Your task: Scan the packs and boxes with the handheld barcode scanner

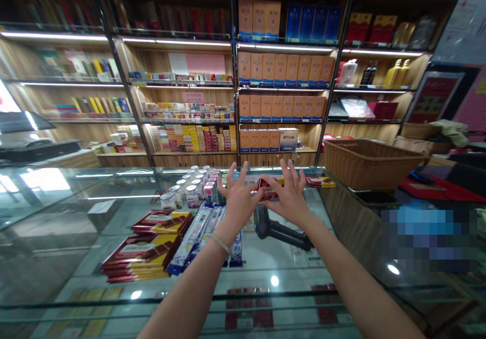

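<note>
While lit wooden shelving (178, 42) full of boxes spans the background, a glass counter (266, 265) stretches across the foreground. At its right side stands a wicker basket (374, 169). On the left part of the glass lie 2 stacks of red-and-yellow chocolate bars (148, 253), with long blue-and-white packets (195, 235) just beside them and a cluster of lidded jars (193, 195) behind. The left hand (238, 200) and right hand (291, 197) are near each other above the counter, thumbs and forefingers pinched on 1 red packet (269, 193) between them, other fingers spread. Below the packet, nearer the viewer, a black handheld scanner (283, 231) lies on the glass.
</note>
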The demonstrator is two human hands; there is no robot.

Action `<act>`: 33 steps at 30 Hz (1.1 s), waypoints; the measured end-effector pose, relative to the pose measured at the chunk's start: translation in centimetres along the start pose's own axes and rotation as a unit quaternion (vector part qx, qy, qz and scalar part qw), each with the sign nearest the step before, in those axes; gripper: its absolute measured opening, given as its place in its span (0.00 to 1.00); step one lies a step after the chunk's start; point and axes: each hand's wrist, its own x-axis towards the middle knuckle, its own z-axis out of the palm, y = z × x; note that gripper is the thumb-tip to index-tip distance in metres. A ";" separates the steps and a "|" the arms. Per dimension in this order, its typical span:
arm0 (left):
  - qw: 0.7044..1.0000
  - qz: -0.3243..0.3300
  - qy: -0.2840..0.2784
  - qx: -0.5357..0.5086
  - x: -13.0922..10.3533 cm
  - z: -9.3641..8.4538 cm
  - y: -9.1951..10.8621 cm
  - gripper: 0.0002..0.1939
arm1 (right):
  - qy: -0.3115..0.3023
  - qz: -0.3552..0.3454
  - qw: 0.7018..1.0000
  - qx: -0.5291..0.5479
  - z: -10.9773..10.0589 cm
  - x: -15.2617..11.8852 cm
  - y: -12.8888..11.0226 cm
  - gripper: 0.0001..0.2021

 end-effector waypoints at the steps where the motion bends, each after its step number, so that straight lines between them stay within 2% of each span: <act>1: 1.000 -0.007 0.001 -0.002 0.1 0.0 -0.1 0.13 | -0.003 0.003 1.000 -0.004 0.1 -0.1 0.4 0.38; 5: 1.000 -0.023 0.013 -0.013 0.5 0.1 -0.8 0.15 | -0.005 0.034 0.999 -0.020 0.8 -0.7 2.4 0.42; 11: 0.999 -0.028 0.014 -0.028 0.7 0.3 -1.4 0.16 | -0.003 0.069 0.997 -0.028 1.3 -1.4 4.8 0.36; 15: 0.999 -0.032 0.006 -0.024 0.7 0.5 -1.5 0.17 | 0.001 0.066 0.997 -0.030 1.0 -1.4 5.0 0.31; 22: 0.998 -0.064 0.019 -0.018 0.9 0.8 -2.1 0.16 | 0.023 0.060 0.997 -0.030 -0.1 -1.1 4.8 0.29; 25: 0.998 -0.053 0.018 0.004 0.9 0.4 -2.2 0.25 | 0.025 0.059 0.997 -0.037 -0.2 -1.1 5.1 0.29; 29: 0.998 0.012 0.012 0.059 0.7 -0.3 -2.4 0.45 | 0.022 0.058 0.997 -0.052 -0.2 -1.1 5.4 0.29; 33: 0.995 0.058 0.001 0.085 0.5 -0.3 -2.7 0.48 | 0.015 0.057 0.997 -0.059 -0.4 -1.0 5.3 0.30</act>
